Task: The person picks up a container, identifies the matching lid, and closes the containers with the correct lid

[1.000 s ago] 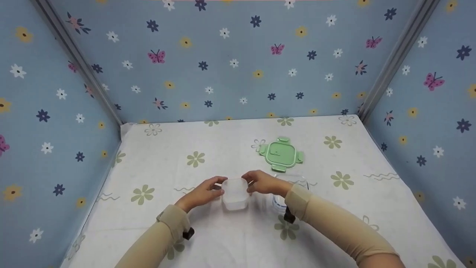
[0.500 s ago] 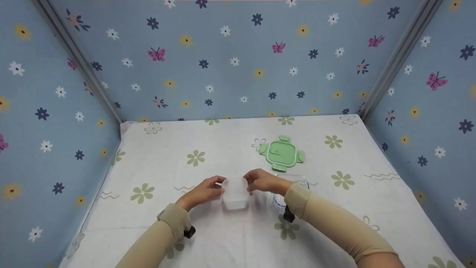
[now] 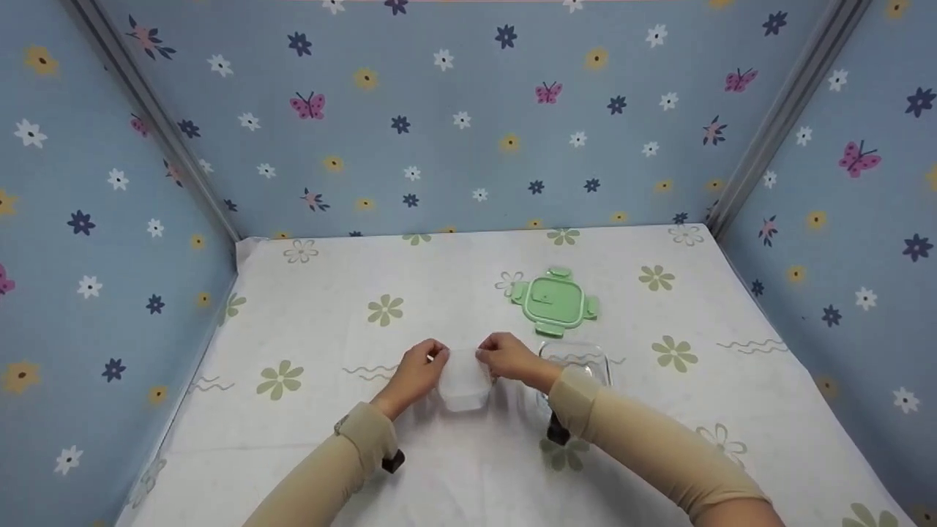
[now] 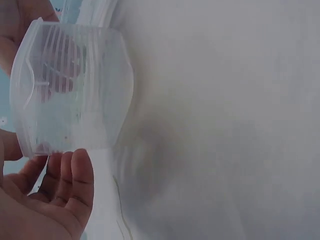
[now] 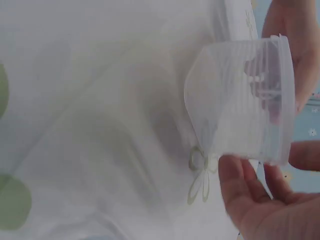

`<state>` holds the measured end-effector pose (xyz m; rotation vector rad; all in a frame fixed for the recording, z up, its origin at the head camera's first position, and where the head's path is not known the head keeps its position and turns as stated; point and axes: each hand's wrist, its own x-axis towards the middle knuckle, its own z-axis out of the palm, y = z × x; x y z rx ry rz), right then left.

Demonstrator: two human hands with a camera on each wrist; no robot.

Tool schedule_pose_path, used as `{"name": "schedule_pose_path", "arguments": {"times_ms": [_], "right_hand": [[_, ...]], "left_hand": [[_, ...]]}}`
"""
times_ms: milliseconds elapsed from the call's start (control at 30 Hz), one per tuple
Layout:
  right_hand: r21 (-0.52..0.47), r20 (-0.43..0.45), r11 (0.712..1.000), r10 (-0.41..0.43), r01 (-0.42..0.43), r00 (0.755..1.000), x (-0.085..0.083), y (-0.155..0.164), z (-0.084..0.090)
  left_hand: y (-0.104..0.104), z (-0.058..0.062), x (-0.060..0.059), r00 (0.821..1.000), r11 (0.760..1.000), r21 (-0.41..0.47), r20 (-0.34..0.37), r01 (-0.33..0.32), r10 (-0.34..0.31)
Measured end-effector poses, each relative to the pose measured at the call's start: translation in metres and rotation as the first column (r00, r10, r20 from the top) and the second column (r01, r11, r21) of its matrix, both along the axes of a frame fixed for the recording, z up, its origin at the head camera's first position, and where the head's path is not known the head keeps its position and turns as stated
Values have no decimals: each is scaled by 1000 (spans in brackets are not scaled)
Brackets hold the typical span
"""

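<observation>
A translucent white plastic food container (image 3: 464, 388) with ribbed sides stands upright on the cloth in front of the person. My left hand (image 3: 416, 375) holds its left side, thumb up at the rim and fingertips (image 4: 81, 165) against the wall. On the opposite side my right hand (image 3: 516, 360) grips it in the same way, with the fingertips (image 5: 231, 172) below the rim and the thumb (image 5: 306, 154) at the top edge. Close behind the right wrist is a clear glass container (image 3: 600, 360), partly covered by the right hand and sleeve.
Beyond the glass container lies a green lid (image 3: 554, 301) with side clips, flat on the cloth. A white flower-print cloth (image 3: 329, 293) covers the table. Blue patterned walls (image 3: 468, 161) rise at the back and both sides.
Both thumbs and fingers have moved up to the plastic container's top edge. The left hand has shifted inward and the right wrist slightly toward the body. The container has stayed in place.
</observation>
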<state>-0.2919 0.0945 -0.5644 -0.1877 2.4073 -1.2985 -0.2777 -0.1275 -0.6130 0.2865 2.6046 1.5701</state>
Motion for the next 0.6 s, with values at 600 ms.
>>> {"name": "schedule_pose_path", "arguments": {"times_ms": [600], "right_hand": [[4,-91,944,-327,329,941,-23,-31,-84]], "left_hand": [[32,14,11,975,969,-119,36,-215,220]]}}
